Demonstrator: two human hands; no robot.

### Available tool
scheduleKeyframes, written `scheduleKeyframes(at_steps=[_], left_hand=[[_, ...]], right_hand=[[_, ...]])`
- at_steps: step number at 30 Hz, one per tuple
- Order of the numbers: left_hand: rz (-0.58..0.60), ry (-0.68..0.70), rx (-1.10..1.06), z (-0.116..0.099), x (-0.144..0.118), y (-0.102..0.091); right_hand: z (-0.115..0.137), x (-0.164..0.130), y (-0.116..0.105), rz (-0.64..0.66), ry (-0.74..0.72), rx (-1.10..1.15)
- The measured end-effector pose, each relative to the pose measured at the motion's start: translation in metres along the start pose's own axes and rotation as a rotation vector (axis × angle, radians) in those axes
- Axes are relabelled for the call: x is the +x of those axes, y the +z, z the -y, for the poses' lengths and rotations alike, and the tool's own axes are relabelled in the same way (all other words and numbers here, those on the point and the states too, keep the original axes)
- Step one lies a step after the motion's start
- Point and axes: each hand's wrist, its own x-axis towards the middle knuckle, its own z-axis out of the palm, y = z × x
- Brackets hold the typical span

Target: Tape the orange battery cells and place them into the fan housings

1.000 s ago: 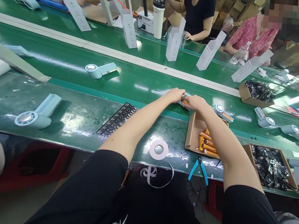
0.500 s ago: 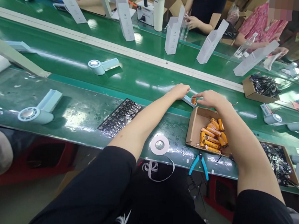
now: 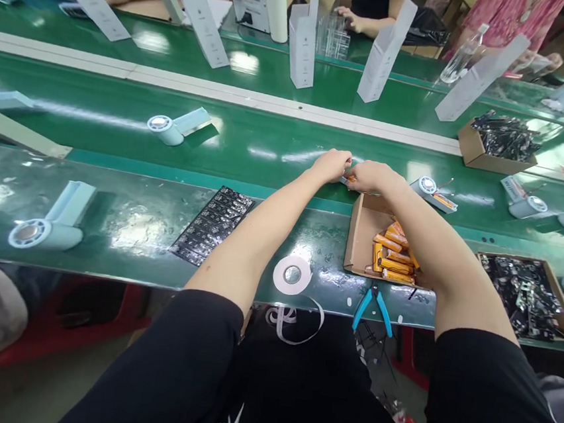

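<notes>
My left hand (image 3: 335, 165) is closed around a light blue handheld fan, mostly hidden by my fingers. Right beside it, my right hand (image 3: 372, 177) has its fingers curled down onto an orange battery (image 3: 350, 178) at the fan's handle; the fingertips are partly hidden. Below my right forearm, a cardboard box (image 3: 358, 239) holds several orange batteries (image 3: 397, 257). Another fan (image 3: 433, 191), with an orange battery and loose wires in its open handle, lies on the belt right of my right hand.
A sheet of black circuit boards (image 3: 213, 225), a white tape roll (image 3: 292, 275) and blue-handled cutters (image 3: 374, 308) lie on the near ledge. Open-handled fans stand at left (image 3: 45, 234) and on the green belt (image 3: 170, 131). Boxes of boards (image 3: 523, 294) sit right. Co-workers sit opposite behind white cartons (image 3: 302, 47).
My right hand has come in closer to my left, its outstretched index finger now curled onto the battery. My view has shifted, and the fan right of my right hand now shows.
</notes>
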Motion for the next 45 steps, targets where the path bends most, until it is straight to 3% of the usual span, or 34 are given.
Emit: scheduleKeyframes(at_steps=[4,19,22,25,31,34,37,41,45], left_hand=[[0.012,0.014,0.001,-0.005,0.0,-0.002],[0.057,0.074,-0.053,-0.024,-0.003,-0.007],[0.032,0.068,-0.015,-0.034,-0.002,-0.016],[-0.018,0.151,0.034,-0.039,0.008,-0.022],[0.036,0.149,0.037,-0.029,0.023,-0.009],[0.037,0.14,0.027,-0.027,0.028,-0.001],[0.038,0.124,0.026,-0.03,0.034,0.003],[0.022,0.131,0.023,-0.034,0.036,0.006],[0.024,0.119,0.003,-0.038,0.037,0.007]], right_hand=[[-0.006,-0.007,0.007,-0.116,0.0,-0.045],[-0.031,-0.019,0.029,-0.213,0.021,0.007],[-0.04,-0.019,0.035,-0.295,0.012,0.104],[-0.049,-0.017,0.045,-0.407,0.054,0.266],[-0.069,-0.031,0.06,-0.563,0.166,0.591],[-0.078,-0.037,0.059,-0.522,0.152,0.594],[-0.079,-0.031,0.053,-0.446,0.111,0.454],[-0.068,-0.014,0.042,-0.29,0.09,0.17],[-0.057,-0.007,0.035,-0.194,0.076,0.041]])
